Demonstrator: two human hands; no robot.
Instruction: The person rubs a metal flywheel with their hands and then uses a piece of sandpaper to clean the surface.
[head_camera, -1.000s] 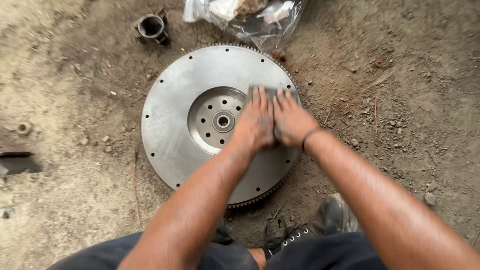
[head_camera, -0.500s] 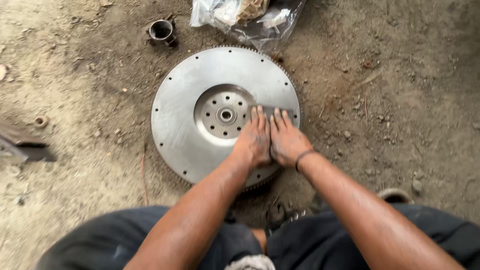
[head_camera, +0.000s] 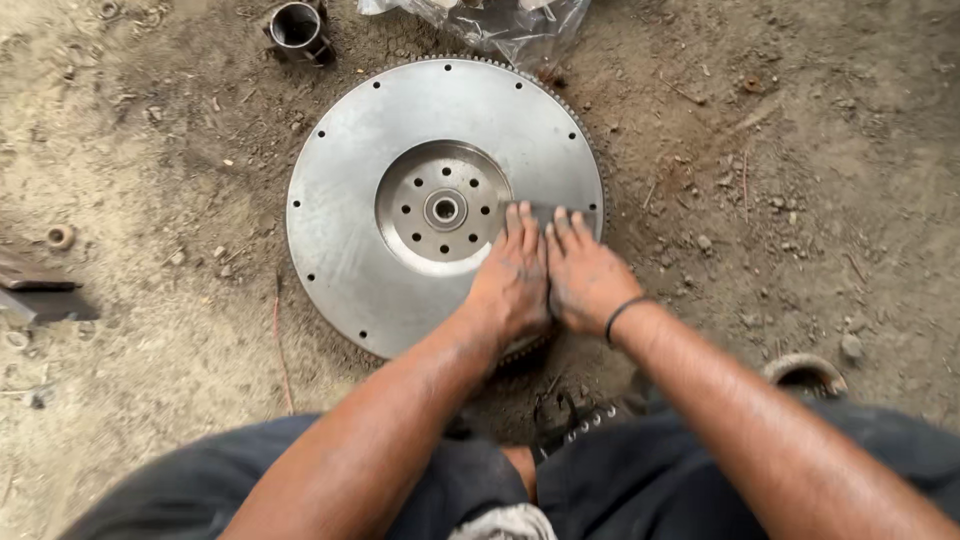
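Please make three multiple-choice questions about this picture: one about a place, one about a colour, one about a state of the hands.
1. Where does the short metal pipe piece lie?
A. on the flywheel
B. on the dirt beyond its upper left edge
C. in the left hand

2. What colour is the wristband?
A. black
B. red
C. white

3. How are both hands?
A. lifted
B. clenched into fists
C. flat, side by side

Answers:
1 B, it sits beyond the flywheel.
2 A, it is a dark band.
3 C, left hand and right hand press a grey abrasive sheet.

One head camera looks steeply down from close above at the dirt ground (head_camera: 800, 150), taking in the flywheel (head_camera: 350, 200), both forearms and the knees below.
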